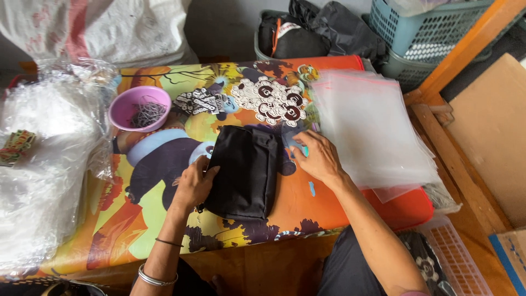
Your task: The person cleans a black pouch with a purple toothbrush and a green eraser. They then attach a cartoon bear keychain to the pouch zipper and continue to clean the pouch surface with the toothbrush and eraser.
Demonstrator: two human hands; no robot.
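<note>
Here, a black pouch (244,172) flat near the front edge of the low table (137,230), at its middle. Left hand (194,183), wrist bent, fingers curled onto the pouch's left edge. Right hand (316,158), palm down, fingers spread, just right of the pouch, touching clear bags (372,131) stacked toward the right edge. Pink bowl (139,108) near the back left corner.
</note>
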